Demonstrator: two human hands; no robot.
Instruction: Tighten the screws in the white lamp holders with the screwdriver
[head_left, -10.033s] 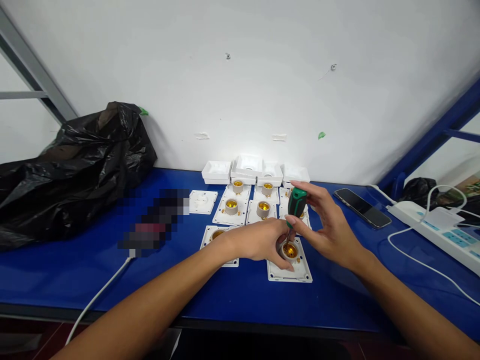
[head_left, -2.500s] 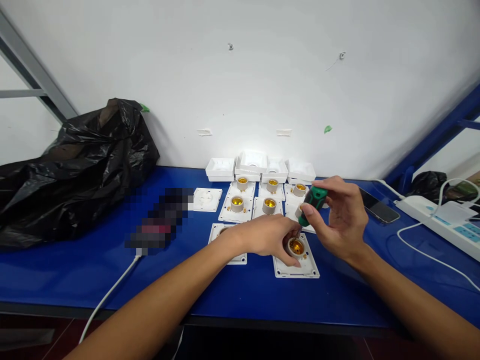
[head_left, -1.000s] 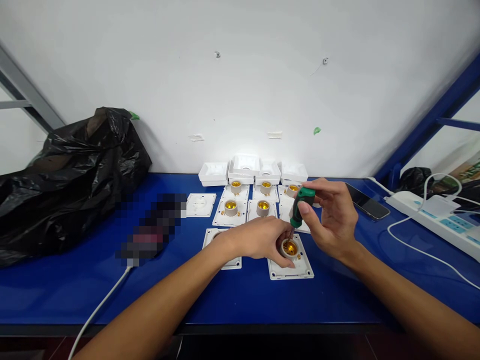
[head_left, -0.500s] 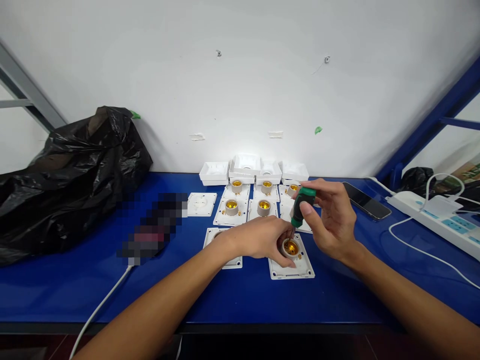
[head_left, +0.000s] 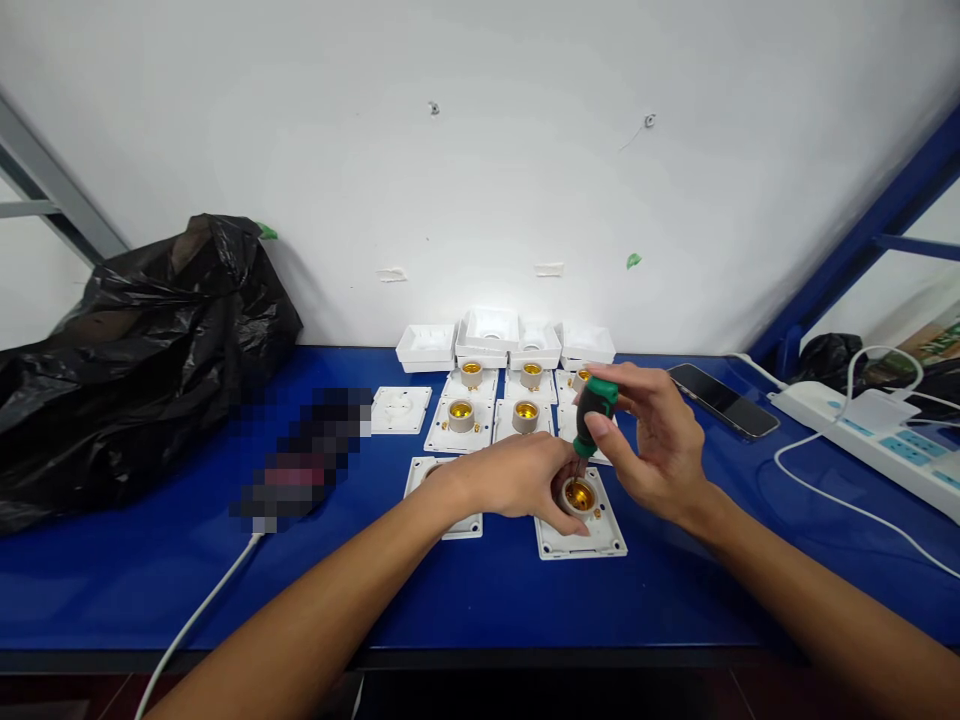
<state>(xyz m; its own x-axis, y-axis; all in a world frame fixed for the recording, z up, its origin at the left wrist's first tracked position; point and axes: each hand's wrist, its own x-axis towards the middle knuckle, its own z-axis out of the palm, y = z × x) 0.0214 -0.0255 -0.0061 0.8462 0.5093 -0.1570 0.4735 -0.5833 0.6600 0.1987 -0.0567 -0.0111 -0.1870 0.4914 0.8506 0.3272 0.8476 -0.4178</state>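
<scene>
My left hand (head_left: 536,475) grips the round lamp socket (head_left: 580,495), thumb on its near side and fingers behind it. The socket has a pale rim and brass-coloured inside, and sits on a square white plate (head_left: 600,540) on the table. Between the thumb and fingers of my right hand (head_left: 652,440) is a short green-and-black screwdriver (head_left: 597,410). It leans slightly, its shaft pointing down into the socket; the tip's exact contact is hard to see. Under my left wrist another white plate (head_left: 463,527) is partly hidden.
Behind my hands stand several socketed plates (head_left: 459,432) and white box covers (head_left: 426,348) against the wall. A bare white plate (head_left: 402,410) lies to their left. A black plastic bag (head_left: 165,350) fills the left side. A phone (head_left: 724,400) and a power strip (head_left: 885,430) with cables lie right.
The screwdriver handle and my right hand have shifted slightly to the left, with the whole view drifting a little too. My left hand keeps its grip on the socket.
</scene>
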